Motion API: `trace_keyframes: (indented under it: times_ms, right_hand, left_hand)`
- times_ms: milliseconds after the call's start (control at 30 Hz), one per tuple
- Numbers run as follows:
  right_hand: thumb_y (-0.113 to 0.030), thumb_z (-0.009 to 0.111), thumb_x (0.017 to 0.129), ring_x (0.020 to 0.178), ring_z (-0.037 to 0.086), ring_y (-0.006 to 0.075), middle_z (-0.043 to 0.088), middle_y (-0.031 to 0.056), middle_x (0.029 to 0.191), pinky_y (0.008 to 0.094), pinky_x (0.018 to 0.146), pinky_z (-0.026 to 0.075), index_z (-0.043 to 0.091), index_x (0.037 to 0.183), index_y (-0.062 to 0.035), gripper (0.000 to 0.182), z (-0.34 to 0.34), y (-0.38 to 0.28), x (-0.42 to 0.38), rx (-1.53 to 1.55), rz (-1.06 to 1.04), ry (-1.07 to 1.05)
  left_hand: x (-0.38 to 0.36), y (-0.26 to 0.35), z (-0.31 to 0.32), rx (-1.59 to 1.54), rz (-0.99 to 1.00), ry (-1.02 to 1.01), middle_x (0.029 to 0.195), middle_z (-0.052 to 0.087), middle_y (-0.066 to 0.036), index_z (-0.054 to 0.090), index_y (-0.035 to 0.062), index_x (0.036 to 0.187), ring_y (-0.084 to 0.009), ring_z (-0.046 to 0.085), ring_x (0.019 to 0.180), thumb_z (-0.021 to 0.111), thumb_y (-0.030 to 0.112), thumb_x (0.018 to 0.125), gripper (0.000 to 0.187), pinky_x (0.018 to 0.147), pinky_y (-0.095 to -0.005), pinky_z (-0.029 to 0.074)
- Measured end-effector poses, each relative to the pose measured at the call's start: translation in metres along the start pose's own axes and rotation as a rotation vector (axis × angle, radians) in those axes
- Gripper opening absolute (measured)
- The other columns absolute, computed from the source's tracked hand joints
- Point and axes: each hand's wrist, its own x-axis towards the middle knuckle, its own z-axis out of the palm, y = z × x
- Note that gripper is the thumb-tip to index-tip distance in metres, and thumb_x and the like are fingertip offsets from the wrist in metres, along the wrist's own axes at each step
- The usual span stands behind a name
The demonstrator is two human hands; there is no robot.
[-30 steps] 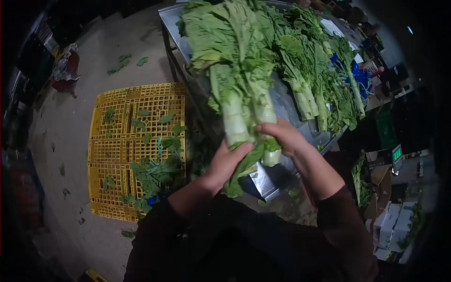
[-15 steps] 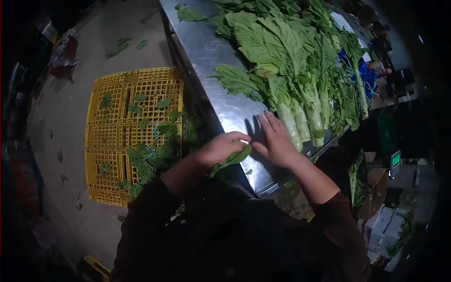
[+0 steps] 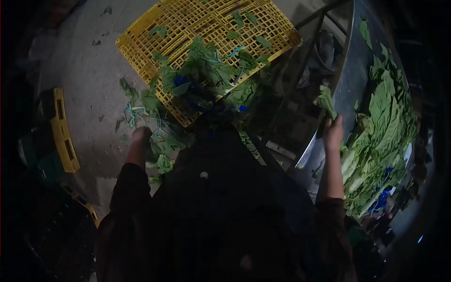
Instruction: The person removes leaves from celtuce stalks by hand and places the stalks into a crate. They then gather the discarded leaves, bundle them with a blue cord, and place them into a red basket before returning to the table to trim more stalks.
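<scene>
My right hand [image 3: 333, 133] is closed around the base of a green leaf [image 3: 325, 100], which sticks up beside the edge of the metal table [image 3: 345, 77]. To its right, a heap of stem lettuce [image 3: 383, 117] with big leaves and pale stalks lies on that table. My left hand [image 3: 140, 136] hangs low on the left, overlapping loose leaves [image 3: 162, 143] and teal ties [image 3: 135, 113] scattered on the floor. Its fingers are dark and do not show clearly.
A yellow plastic pallet [image 3: 183, 28] lies on the floor ahead, with loose leaves and ties over its near part. Table legs and a bar [image 3: 305, 70] stand between it and the table. Another yellow pallet edge [image 3: 64, 134] is at far left.
My view has turned left and down, so the pallet is now ahead and the table on the right. My hands have moved apart; the right has left the tabletop and now holds a leaf.
</scene>
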Motion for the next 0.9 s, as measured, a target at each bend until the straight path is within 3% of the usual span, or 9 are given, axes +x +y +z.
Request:
trace_keyframes:
  times_ms: [233, 300, 367, 567, 600, 633, 667, 700, 900]
  right_hand:
    - [-0.013, 0.050, 0.088, 0.085, 0.056, 0.0440, 0.058, 0.0258, 0.091, 0.0445, 0.072, 0.045, 0.048, 0.112, -0.0030, 0.026, 0.036, -0.147, -0.051, 0.378, -0.386, -0.396]
    - [-0.018, 0.050, 0.090, 0.085, 0.060, 0.0367, 0.062, 0.0209, 0.093, 0.0399, 0.073, 0.046, 0.048, 0.115, -0.0021, 0.029, 0.067, -0.167, -0.040, 0.603, -0.340, -0.430]
    - [-0.024, 0.052, 0.091, 0.085, 0.060, 0.0267, 0.063, 0.0139, 0.098, 0.0348, 0.074, 0.047, 0.049, 0.118, -0.0026, 0.035, 0.085, -0.208, -0.044, 0.842, -0.250, -0.498]
    - [-0.032, 0.054, 0.089, 0.084, 0.058, 0.0176, 0.062, 0.0094, 0.102, 0.0297, 0.068, 0.045, 0.054, 0.116, -0.0009, 0.041, 0.111, -0.329, -0.107, 1.125, 0.456, -1.077]
    - [-0.033, 0.055, 0.090, 0.086, 0.058, 0.0182, 0.063, 0.0087, 0.101, 0.0300, 0.072, 0.046, 0.056, 0.114, 0.0011, 0.041, 0.147, -0.306, -0.116, 1.088, -0.577, -0.951]
    - [-0.033, 0.055, 0.090, 0.086, 0.058, 0.0182, 0.063, 0.0087, 0.101, 0.0300, 0.072, 0.046, 0.056, 0.114, 0.0011, 0.041, 0.149, -0.313, -0.122, 1.084, -0.572, -0.959]
    - [-0.033, 0.056, 0.090, 0.089, 0.058, 0.0190, 0.061, 0.0102, 0.104, 0.0328, 0.075, 0.047, 0.051, 0.120, 0.0004, 0.045, 0.154, -0.322, -0.129, 1.097, -0.239, -1.200]
    - [-0.033, 0.057, 0.090, 0.093, 0.059, 0.0198, 0.059, 0.0117, 0.107, 0.0355, 0.079, 0.048, 0.046, 0.126, -0.0002, 0.050, 0.158, -0.328, -0.132, 1.080, 0.112, -1.417]
    - [-0.037, 0.069, 0.079, 0.109, 0.053, 0.0342, 0.050, 0.0219, 0.123, 0.0385, 0.089, 0.046, 0.038, 0.132, 0.0012, 0.072, 0.254, -0.288, -0.097, 0.487, -0.374, -1.109]
  left_hand:
    - [-0.064, -0.118, 0.050, -0.418, -0.297, -0.082, 0.112, 0.058, -0.016, 0.060, 0.0053, 0.113, -0.0299, 0.057, 0.096, 0.061, 0.038, 0.085, 0.044, 0.077, -0.0458, 0.048]
    - [-0.116, -0.013, 0.014, -1.159, -0.497, 0.018, 0.120, 0.054, -0.016, 0.056, 0.0047, 0.120, -0.0300, 0.057, 0.098, 0.057, 0.040, 0.087, 0.048, 0.078, -0.0456, 0.048]
    - [-0.102, 0.015, 0.015, -1.349, -0.249, -0.237, 0.123, 0.052, -0.014, 0.053, 0.0061, 0.123, -0.0282, 0.057, 0.097, 0.055, 0.041, 0.088, 0.050, 0.076, -0.0450, 0.048]
    - [-0.167, 0.170, 0.003, -0.889, 0.411, -0.170, 0.121, 0.052, -0.010, 0.049, 0.0052, 0.123, -0.0213, 0.050, 0.112, 0.064, 0.037, 0.083, 0.053, 0.096, -0.0343, 0.038]
    - [-0.167, 0.173, 0.016, -0.711, 0.632, -0.099, 0.121, 0.052, -0.010, 0.048, 0.0055, 0.124, -0.0216, 0.050, 0.113, 0.068, 0.033, 0.080, 0.055, 0.096, -0.0341, 0.038]
    - [-0.172, 0.175, 0.019, -0.524, 0.845, -0.030, 0.121, 0.053, -0.010, 0.047, 0.0057, 0.124, -0.0219, 0.049, 0.114, 0.072, 0.028, 0.077, 0.058, 0.096, -0.0338, 0.038]
    - [-0.175, 0.170, 0.014, -0.765, 0.750, -0.385, 0.124, 0.052, -0.013, 0.042, 0.0045, 0.130, -0.0249, 0.048, 0.117, 0.076, 0.023, 0.073, 0.069, 0.098, -0.0351, 0.038]
    - [-0.174, 0.161, 0.014, -0.772, 0.742, -0.386, 0.124, 0.052, -0.013, 0.042, 0.0045, 0.130, -0.0249, 0.048, 0.117, 0.076, 0.023, 0.073, 0.069, 0.098, -0.0351, 0.038]
    - [-0.124, 0.061, 0.040, -0.393, 0.200, 0.076, 0.123, 0.054, -0.018, 0.044, 0.0043, 0.130, -0.0281, 0.053, 0.114, 0.070, 0.026, 0.076, 0.064, 0.094, -0.0356, 0.042]
